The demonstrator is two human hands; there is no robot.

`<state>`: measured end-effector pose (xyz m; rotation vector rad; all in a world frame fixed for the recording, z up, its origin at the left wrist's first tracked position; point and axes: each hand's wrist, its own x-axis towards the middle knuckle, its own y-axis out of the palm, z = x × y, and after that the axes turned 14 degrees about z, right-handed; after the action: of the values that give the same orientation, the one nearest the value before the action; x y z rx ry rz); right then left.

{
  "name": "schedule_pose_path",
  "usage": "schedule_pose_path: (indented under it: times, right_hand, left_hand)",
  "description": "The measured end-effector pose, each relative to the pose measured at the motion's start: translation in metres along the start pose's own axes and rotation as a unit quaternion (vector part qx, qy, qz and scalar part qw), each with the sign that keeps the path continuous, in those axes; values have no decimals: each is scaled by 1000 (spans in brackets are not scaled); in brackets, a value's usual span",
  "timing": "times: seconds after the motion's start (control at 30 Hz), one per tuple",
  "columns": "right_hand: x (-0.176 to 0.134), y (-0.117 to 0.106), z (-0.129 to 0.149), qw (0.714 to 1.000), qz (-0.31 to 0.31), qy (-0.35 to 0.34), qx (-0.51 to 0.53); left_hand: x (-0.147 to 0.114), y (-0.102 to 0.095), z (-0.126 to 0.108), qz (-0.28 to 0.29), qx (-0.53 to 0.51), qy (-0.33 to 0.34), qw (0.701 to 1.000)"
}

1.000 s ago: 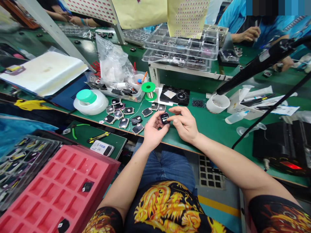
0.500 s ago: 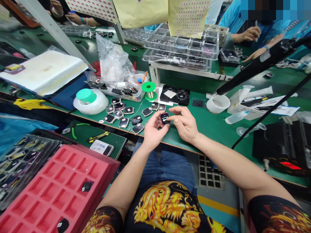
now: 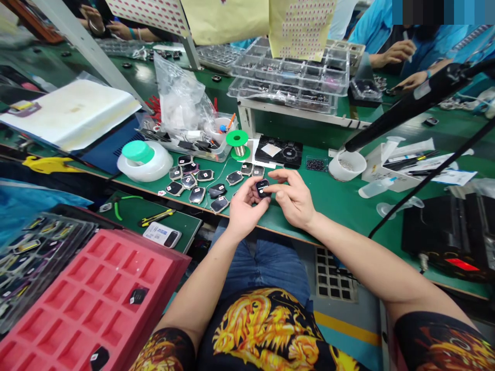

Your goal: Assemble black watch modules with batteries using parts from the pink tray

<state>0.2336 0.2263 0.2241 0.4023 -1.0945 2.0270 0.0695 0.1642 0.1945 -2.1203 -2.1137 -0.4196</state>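
My left hand (image 3: 246, 208) is closed around a small black smartwatch body (image 3: 262, 188), its lit screen facing up with white marks on it. A fingertip of my right hand (image 3: 294, 198) touches the lower right of that screen. The other fingers of this hand are apart and hold nothing. To the left on the green bench lie several watch bodies (image 3: 197, 194) with dark faces, most with small white-and-red stickers. A spool of solder wire (image 3: 237, 145) with green flanges stands behind them.
At lower left is a red foam tray (image 3: 83, 288) holding two dark pieces. A white bottle with a green cap (image 3: 145, 161), a white cup (image 3: 347, 165) and a black lamp arm (image 3: 406, 105) surround the work spot. Co-workers' hands (image 3: 398, 53) show across the bench.
The lit picture on the watch screen has changed slightly. Both my hands stay almost in place. A co-worker's hand at upper right has shifted.
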Motion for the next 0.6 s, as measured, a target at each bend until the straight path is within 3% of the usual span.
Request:
schedule_pose_path:
  times: [0.2, 0.47, 0.6]
  right_hand:
    - [1, 1, 1, 999, 36, -6, -36]
    - [1, 0, 0, 999, -17, 22, -15]
    - [0, 1, -1, 999, -8, 27, -18]
  left_hand:
    - [0, -1, -1, 1, 1, -2, 1000]
    - [0, -1, 2, 3, 4, 3, 1000]
    - [0, 0, 1, 3, 9, 1, 1000]
